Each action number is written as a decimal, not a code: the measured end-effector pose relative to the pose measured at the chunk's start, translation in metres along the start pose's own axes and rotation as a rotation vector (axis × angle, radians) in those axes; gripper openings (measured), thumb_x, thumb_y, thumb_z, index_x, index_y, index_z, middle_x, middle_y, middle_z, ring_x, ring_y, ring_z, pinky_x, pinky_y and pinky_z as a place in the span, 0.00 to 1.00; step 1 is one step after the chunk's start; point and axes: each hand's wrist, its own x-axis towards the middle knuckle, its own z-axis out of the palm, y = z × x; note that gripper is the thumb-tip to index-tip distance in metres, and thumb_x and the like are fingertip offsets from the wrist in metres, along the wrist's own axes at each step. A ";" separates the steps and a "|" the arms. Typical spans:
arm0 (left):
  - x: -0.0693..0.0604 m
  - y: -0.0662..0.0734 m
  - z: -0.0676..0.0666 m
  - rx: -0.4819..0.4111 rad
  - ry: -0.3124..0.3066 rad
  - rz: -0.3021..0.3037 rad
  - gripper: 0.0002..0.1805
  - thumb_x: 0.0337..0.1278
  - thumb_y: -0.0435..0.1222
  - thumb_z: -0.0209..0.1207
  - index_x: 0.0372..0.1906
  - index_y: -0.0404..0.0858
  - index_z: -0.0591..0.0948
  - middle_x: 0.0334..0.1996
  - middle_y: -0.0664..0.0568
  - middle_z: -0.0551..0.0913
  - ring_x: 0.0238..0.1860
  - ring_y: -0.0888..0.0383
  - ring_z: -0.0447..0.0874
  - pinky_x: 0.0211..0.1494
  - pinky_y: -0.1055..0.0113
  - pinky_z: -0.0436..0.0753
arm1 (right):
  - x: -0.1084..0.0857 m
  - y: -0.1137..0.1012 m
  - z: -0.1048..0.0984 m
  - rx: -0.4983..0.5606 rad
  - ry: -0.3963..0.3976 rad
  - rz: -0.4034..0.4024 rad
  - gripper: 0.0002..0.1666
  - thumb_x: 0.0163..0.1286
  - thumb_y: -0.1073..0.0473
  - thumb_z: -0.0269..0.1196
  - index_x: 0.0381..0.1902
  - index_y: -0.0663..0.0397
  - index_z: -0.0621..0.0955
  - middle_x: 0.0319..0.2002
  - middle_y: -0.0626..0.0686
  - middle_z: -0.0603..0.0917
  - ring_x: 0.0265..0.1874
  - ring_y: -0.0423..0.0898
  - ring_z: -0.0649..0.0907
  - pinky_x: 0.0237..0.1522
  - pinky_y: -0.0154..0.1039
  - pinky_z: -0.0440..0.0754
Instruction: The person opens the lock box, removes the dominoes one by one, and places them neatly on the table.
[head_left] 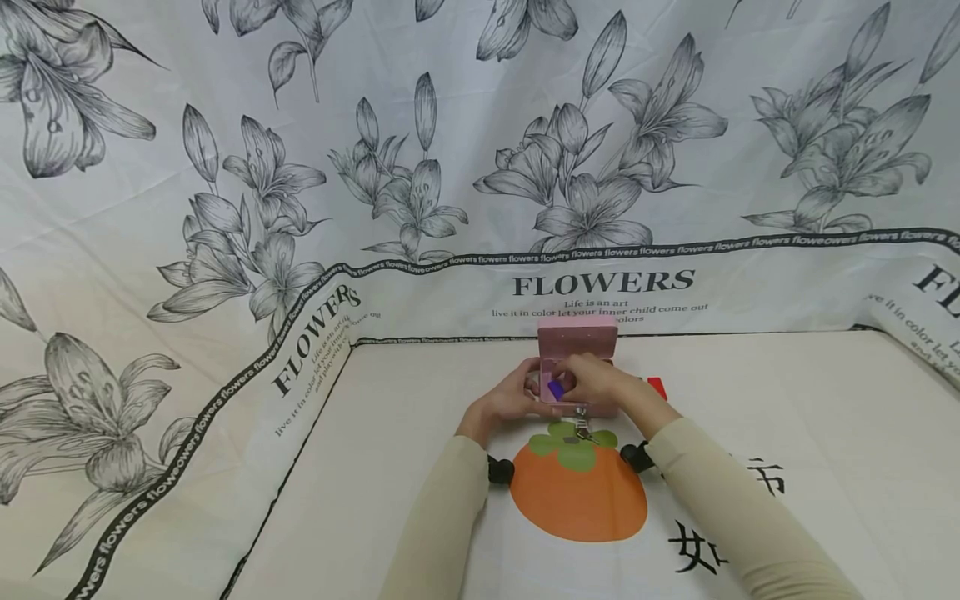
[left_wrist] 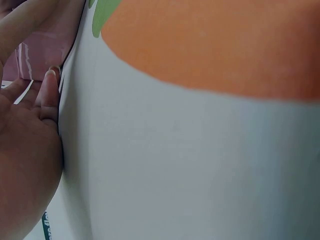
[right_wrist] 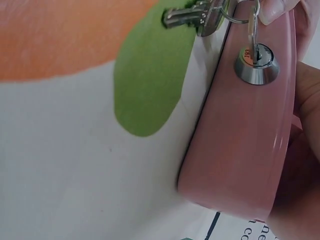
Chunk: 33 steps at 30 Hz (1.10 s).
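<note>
A small pink metal lockbox (head_left: 577,342) stands on the table with its lid raised. My left hand (head_left: 512,394) holds the box by its left side, the thumb reaching along the front. Over the open box, my right hand (head_left: 592,379) pinches a small purple-blue block (head_left: 556,389); its fingertips are partly hidden. In the right wrist view, a key sits in the round lock (right_wrist: 257,67) on the box's front. More keys (right_wrist: 187,17) hang from its ring. The box's inside is mostly covered by my right hand.
A red piece (head_left: 657,388) lies on the table just right of the box, partly behind my right forearm. The white tablecloth (head_left: 397,467) has an orange persimmon print (head_left: 577,504) in front of the box. A flower-printed curtain (head_left: 420,300) rises behind and at the left.
</note>
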 end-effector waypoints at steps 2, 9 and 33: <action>0.000 0.000 0.000 -0.001 0.001 0.001 0.53 0.48 0.32 0.77 0.79 0.45 0.60 0.45 0.46 0.78 0.42 0.58 0.74 0.42 0.68 0.75 | 0.001 0.000 0.001 0.008 0.000 0.001 0.17 0.62 0.61 0.74 0.49 0.58 0.87 0.28 0.47 0.83 0.30 0.43 0.79 0.36 0.40 0.77; 0.000 0.001 0.000 0.003 0.009 0.005 0.53 0.48 0.31 0.77 0.78 0.45 0.60 0.46 0.46 0.77 0.42 0.58 0.73 0.42 0.68 0.74 | 0.000 -0.003 0.003 0.027 0.010 0.017 0.20 0.64 0.63 0.73 0.53 0.59 0.85 0.33 0.47 0.85 0.33 0.43 0.80 0.40 0.41 0.79; -0.002 0.001 0.001 -0.007 0.008 -0.003 0.54 0.47 0.31 0.77 0.79 0.44 0.59 0.43 0.46 0.76 0.40 0.59 0.72 0.42 0.67 0.74 | -0.018 -0.004 0.000 0.135 0.167 -0.003 0.28 0.62 0.64 0.74 0.60 0.64 0.81 0.42 0.55 0.87 0.38 0.46 0.83 0.45 0.45 0.83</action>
